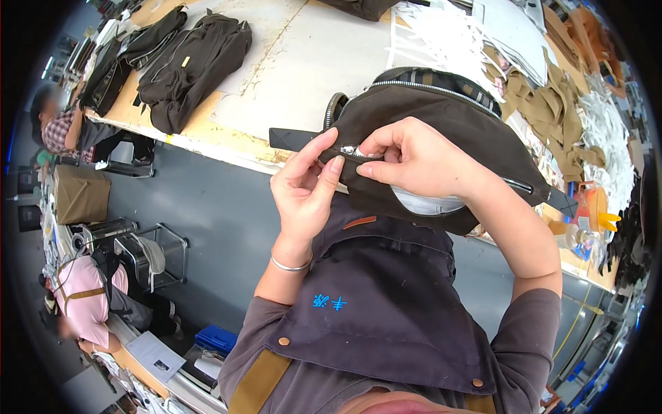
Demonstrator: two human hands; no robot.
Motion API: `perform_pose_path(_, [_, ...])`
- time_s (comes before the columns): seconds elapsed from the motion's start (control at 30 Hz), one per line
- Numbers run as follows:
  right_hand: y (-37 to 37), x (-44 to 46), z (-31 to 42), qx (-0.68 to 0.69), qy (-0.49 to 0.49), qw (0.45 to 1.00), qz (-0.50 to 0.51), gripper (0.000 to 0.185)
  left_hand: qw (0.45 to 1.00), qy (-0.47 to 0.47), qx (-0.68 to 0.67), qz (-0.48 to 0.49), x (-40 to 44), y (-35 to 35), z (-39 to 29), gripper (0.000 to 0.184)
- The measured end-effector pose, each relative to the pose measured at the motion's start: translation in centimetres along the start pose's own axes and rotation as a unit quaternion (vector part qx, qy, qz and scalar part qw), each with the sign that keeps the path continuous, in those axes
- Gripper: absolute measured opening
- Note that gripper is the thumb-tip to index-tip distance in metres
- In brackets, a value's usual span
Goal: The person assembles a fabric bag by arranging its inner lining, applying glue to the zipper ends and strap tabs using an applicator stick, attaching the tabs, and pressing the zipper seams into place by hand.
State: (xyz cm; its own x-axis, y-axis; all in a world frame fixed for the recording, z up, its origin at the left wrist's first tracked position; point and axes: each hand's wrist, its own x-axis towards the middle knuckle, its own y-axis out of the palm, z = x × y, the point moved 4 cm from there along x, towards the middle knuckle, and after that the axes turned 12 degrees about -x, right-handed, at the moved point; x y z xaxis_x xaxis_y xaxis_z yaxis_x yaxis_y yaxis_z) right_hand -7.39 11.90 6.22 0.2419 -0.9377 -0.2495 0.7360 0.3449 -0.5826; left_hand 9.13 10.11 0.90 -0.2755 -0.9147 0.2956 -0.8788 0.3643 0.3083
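The dark, plaid-lined bag [434, 114], at the table's [289, 76] near edge, spreads beneath right hand [412, 160]; it and left hand [303, 185] pinch the zip [350, 150].

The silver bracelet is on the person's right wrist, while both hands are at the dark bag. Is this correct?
Not quite: the head view shows the silver bracelet on the wrist of the left hand, not the right hand. Both hands are indeed at the dark bag.
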Motion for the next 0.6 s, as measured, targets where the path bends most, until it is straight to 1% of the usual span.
perform_pose_path(0.03, [0.1, 0.0, -0.1, 0.023, -0.003, 1.0, 0.007, 0.021, 1.0, 0.0, -0.01, 0.003, 0.0, 0.0, 0.0, 0.036])
perform_pose_path(0.13, [0.0, 0.1, -0.3, 0.01, -0.004, 1.0, 0.024, 0.02, 1.0, 0.0, -0.03, 0.005, 0.1, 0.2, 0.0, 0.036])
perform_pose_path(0.23, [0.1, 0.2, -0.9, 0.057, -0.02, 0.998, 0.023, 0.02, 0.999, -0.007, -0.047, 0.005, 0.2, 0.3, -0.2, 0.036])
perform_pose_path(0.33, [0.0, 0.0, -0.3, 0.035, 0.013, 0.999, 0.038, 0.021, 0.998, -0.011, -0.068, 0.005, 0.2, 0.4, -0.1, 0.036])
perform_pose_path(0.43, [0.1, 0.1, -0.7, 0.031, 0.023, 0.998, 0.046, 0.021, 0.997, -0.009, -0.079, 0.005, 0.3, 0.5, 0.0, 0.037])
perform_pose_path(0.53, [0.4, 0.3, -1.4, 0.074, -0.034, 0.997, 0.014, 0.033, 0.997, -0.007, -0.079, 0.008, 0.3, 0.4, 0.1, 0.036])
perform_pose_path(0.6, [0.4, 0.4, -1.5, 0.071, -0.039, 0.997, 0.012, 0.032, 0.996, -0.01, -0.088, 0.01, 0.3, 0.4, 0.1, 0.036])
